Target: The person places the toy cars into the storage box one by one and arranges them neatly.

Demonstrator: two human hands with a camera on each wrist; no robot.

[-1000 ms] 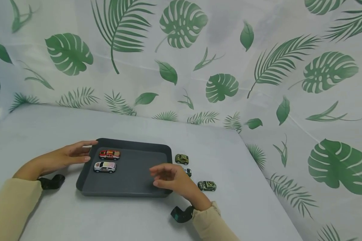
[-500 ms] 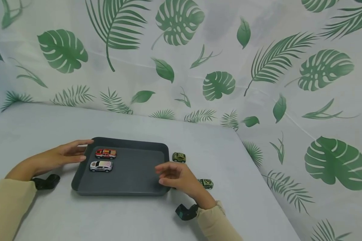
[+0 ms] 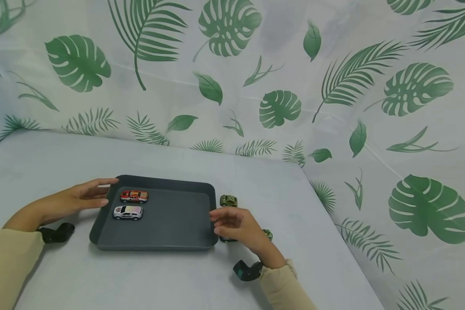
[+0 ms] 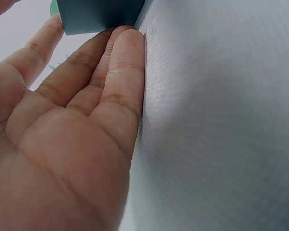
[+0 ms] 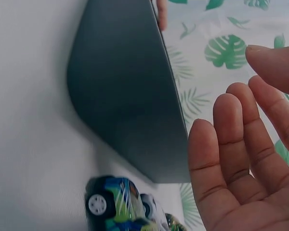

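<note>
A dark grey tray (image 3: 170, 232) lies on the table, with a red toy car (image 3: 134, 196) and a white toy car (image 3: 128, 212) side by side in its left part. The extended fingers of my left hand (image 3: 77, 199) touch the tray's left side. My right hand (image 3: 242, 226) hovers at the right rim, fingers loosely bent, holding nothing. Beyond it stands a green camouflage toy car (image 3: 228, 200). The hand partly hides another car (image 3: 227, 239), and the wrist covers most of a second camouflage car (image 3: 268, 234). In the right wrist view, a blue-green patterned car (image 5: 127, 204) stands near the tray.
The white table (image 3: 170, 284) meets a leaf-printed cloth backdrop (image 3: 232, 82) behind and at the right. A black wrist camera (image 3: 58, 233) sits at the left cuff, another black camera (image 3: 248, 271) at the right cuff.
My right hand has moved right, from above the tray's right part to its rim, and now covers more of the cars beside it. The left hand stays at the tray. The head view shifted slightly.
</note>
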